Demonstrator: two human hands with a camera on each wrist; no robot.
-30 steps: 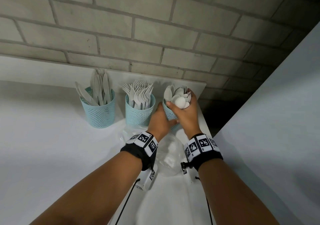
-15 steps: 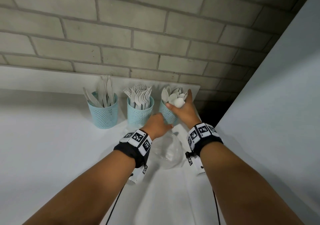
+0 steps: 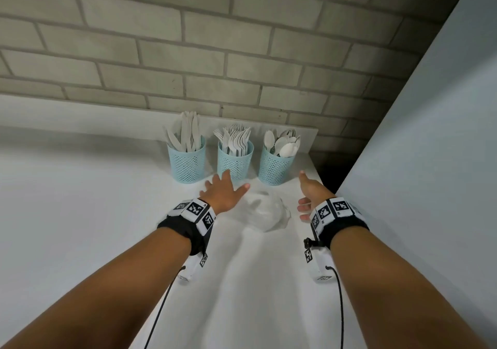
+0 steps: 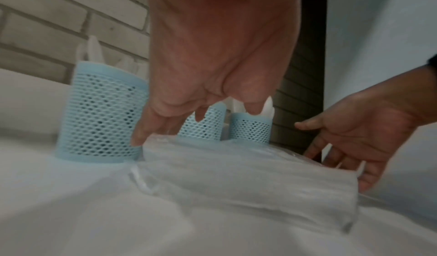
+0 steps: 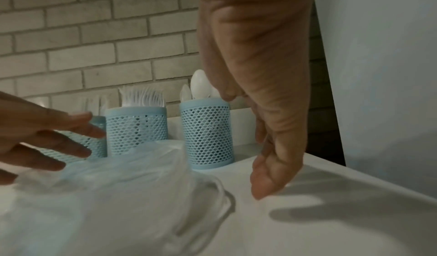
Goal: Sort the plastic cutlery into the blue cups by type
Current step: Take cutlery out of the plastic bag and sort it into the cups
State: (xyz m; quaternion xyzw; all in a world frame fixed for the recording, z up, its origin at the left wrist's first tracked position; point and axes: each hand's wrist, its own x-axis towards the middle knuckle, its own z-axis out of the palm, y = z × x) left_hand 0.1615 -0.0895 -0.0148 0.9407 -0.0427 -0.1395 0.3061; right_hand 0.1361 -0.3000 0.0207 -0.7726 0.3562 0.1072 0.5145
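Knives (image 3: pixel 185 133), forks (image 3: pixel 236 138) and spoons (image 3: pixel 283 142) stand sorted in three blue cups (image 3: pixel 235 161) at the table's (image 3: pixel 67 214) back edge. My left hand (image 3: pixel 222 194) and right hand (image 3: pixel 309 194) hover with fingers spread, holding nothing, either side of a clear plastic bag (image 3: pixel 266 214).

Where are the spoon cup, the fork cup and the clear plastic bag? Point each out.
spoon cup (image 3: pixel 274 169), head view, mesh wall.
fork cup (image 3: pixel 234 161), head view, mesh wall.
clear plastic bag (image 3: pixel 266 211), head view, crumpled middle.
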